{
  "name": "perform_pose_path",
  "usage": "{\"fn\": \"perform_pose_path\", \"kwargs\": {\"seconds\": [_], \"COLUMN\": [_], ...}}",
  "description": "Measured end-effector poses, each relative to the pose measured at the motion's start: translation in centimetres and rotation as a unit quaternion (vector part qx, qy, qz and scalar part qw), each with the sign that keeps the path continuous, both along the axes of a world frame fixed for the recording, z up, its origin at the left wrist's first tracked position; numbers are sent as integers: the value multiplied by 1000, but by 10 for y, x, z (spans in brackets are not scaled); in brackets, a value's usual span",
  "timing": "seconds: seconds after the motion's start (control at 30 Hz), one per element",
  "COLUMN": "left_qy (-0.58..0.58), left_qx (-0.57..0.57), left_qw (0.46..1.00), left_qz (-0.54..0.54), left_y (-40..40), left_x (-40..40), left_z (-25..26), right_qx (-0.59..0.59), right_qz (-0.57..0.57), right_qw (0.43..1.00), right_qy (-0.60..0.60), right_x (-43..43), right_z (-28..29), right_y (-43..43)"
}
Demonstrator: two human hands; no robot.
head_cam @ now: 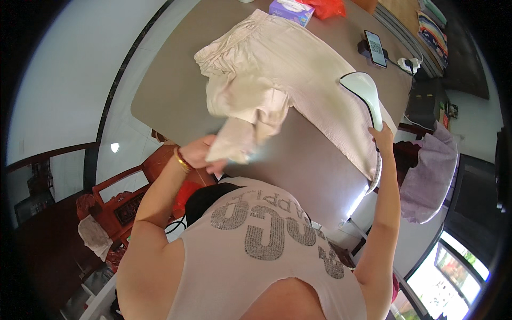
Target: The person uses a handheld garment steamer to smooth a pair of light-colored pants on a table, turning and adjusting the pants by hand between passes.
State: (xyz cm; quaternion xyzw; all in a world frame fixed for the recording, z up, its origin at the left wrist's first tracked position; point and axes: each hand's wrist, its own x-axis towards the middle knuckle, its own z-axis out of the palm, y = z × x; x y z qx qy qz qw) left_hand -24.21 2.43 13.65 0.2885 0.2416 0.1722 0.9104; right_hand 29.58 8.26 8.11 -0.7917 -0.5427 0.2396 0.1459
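A pair of cream trousers (308, 60) with a gathered elastic waist lies on the table. One leg stretches flat towards the right; the other is bunched and lifted near the table's front edge. My left hand (200, 154) grips the lower end of that lifted leg, which is blurred. With my right hand (383, 138) I hold the handle of a pale handheld garment iron (365, 90) with a black rim. The iron rests over the outer part of the flat leg, its sole hidden. A braided cord (376, 174) hangs from its handle.
A purple tissue box (292, 12) and a red plastic bag (329, 8) sit at the table's (172, 80) far side. A phone (376, 48) leans on a dark block near a white plug adapter (409, 65). Carved wooden seating (124, 196) stands left; a lilac cloth (430, 176) drapes at right.
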Motion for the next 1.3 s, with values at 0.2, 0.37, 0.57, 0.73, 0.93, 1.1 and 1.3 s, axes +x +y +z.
{"fn": "perform_pose_path", "kwargs": {"seconds": [0.2, 0.37, 0.57, 0.73, 0.93, 1.1, 1.3], "left_qy": [-37, 27, 181, 186, 488, 656, 756], "left_qx": [243, 392, 759, 745, 648, 664, 472], "left_qw": [891, 806, 574, 621, 585, 354, 418], "left_qz": [-383, -442, -248, -155, -8, -58, -177], "left_y": [-18, 8, 55, 86, 208, 235, 226], "left_x": [187, 220, 227, 215, 71, -33, -49], "left_z": [31, 29, -68, -71, -84, -116, -107], "right_qx": [-42, -83, -27, -74, -69, -26, -26], "right_qz": [-39, 18, 6, -41, -108, -69, -164], "right_qw": [996, 995, 994, 996, 986, 997, 977], "right_qy": [62, 48, -106, -11, 107, -17, 137], "right_x": [-16, -3, 21, 13, 3, 2, 31], "right_z": [-28, -10, -45, -29, 6, -19, -16], "right_y": [6, -7, -10, -12, -69, -91, -115]}}
